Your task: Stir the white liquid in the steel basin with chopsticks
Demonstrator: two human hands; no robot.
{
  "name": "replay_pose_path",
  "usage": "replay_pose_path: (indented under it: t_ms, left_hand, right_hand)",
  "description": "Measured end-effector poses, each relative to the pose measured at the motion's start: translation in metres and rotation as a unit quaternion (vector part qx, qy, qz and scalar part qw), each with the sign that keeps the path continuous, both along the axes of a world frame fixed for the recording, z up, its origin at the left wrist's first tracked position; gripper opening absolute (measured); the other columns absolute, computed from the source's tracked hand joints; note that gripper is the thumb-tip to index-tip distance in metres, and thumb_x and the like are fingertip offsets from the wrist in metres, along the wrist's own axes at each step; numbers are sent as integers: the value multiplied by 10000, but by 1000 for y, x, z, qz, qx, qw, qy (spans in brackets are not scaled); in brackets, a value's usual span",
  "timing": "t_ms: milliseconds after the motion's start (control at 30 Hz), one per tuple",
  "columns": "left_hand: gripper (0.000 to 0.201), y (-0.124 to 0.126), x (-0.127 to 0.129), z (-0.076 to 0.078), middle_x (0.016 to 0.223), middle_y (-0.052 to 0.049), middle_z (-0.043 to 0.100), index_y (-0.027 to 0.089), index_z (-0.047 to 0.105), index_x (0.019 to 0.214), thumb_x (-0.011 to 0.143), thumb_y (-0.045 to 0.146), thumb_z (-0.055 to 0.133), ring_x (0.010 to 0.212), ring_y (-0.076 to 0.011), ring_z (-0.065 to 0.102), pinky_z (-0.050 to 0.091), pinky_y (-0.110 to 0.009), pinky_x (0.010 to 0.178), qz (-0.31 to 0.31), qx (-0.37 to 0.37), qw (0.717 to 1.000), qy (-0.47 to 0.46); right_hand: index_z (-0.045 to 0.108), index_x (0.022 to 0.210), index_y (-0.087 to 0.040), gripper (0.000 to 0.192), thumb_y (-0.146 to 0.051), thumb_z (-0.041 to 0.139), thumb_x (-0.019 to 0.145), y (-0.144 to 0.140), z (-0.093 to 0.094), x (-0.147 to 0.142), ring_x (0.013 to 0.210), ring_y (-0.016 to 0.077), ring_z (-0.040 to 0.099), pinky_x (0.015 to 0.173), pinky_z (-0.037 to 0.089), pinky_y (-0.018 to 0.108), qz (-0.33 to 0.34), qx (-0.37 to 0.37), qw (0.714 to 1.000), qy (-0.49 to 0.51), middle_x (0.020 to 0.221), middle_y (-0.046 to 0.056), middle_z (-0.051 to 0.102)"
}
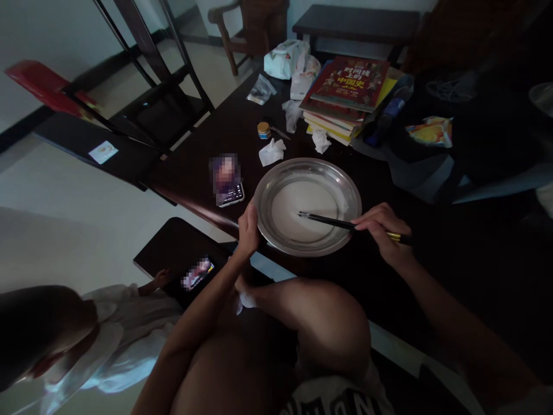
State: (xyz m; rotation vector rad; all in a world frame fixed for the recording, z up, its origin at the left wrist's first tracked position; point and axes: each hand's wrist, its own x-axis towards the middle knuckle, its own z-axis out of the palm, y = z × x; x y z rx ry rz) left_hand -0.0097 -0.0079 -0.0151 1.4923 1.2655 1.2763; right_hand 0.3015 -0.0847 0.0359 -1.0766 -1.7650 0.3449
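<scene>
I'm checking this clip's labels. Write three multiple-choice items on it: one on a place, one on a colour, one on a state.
1. Where do the chopsticks' tips lie?
A. over the pale batter in the metal pan
B. on the phone
C. on the books

2. What colour is the cover of the top book?
A. green
B. red
C. white

3. What is the left hand doing?
A. lying flat on the table
B. lifting a cup
C. gripping the pan's rim

Answers: 1 A, the tips point into the batter, held by the right hand. 2 B, the cover is plainly red. 3 C, the fingers curl over the near-left rim.
</scene>
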Motion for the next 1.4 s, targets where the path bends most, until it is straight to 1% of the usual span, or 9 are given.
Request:
replay_pose_path:
  t_ms: [133,300,467,600,700,867,1033,1267,1400]
  left_hand:
    - [771,0,0,2,1377,-129,693,168,669,1351,967,763,364,1361,-319,592,433,-483,1195,6,2,1000,9]
    - [768,0,0,4,1374,-122,696,172,665,1357,967,763,367,1370,-311,585,427,-474,1203,0,1,1000,11]
    - [763,0,0,2,1384,-127,690,175,656,1369,967,759,373,1390,-312,570,400,-484,1225,2,-1,1000,1]
    - [748,0,0,1,1403,-128,678,174,653,1370,977,743,368,1400,-310,563,410,-475,1220,2,-3,1000,6]
    - [752,0,0,2,1419,-131,666,163,658,1358,977,744,370,1402,-315,559,406,-475,1224,0,-2,1000,5]
    - [763,-1,0,3,1398,-116,682,169,665,1353,974,757,359,1396,-321,561,397,-475,1230,-5,-4,1000,0]
    - [770,-1,0,4,1427,-119,664,173,663,1358,962,767,375,1398,-309,562,395,-470,1232,-1,-7,1000,4]
    - [767,-1,0,3,1435,-122,658,174,659,1364,969,761,362,1403,-306,560,398,-459,1231,0,-8,1000,4]
    - [760,0,0,2,1457,-119,641,168,657,1360,971,755,371,1417,-309,546,385,-457,1243,-4,-5,1000,-1]
  right_hand:
    - [736,853,-294,239,-256,554,1003,0,1,-1,777,186,708,762,517,408,25,-4,1000,-11,852,-16,806]
    - [733,840,-286,234,-238,561,991,0,2,-3,789,186,707,756,512,397,3,-1,1000,5,844,-10,800]
    - [737,842,-299,222,-244,574,983,0,2,-4,770,185,713,769,517,411,27,-11,999,-16,856,-19,809]
    - [742,847,-301,238,-238,557,984,0,2,-2,794,197,719,786,525,426,-2,-6,1000,-20,866,-11,811]
    - [736,841,-306,267,-240,531,999,0,2,-2,769,195,712,762,525,422,7,-8,1000,-14,827,-14,803]
    - [729,873,-295,192,-233,584,982,0,1,-3,806,186,717,780,514,416,15,-1,1000,-27,890,-18,814]
    - [730,840,-294,258,-249,538,1006,0,2,-3,776,183,708,752,512,411,12,-1,1000,-9,839,-11,804]
    - [738,849,-299,250,-264,544,1005,0,2,-2,795,194,716,770,522,423,3,-3,1000,-7,859,-15,806]
    - [739,839,-309,264,-265,537,1002,0,4,-3,765,195,707,744,525,419,21,-12,1000,-6,824,-13,797]
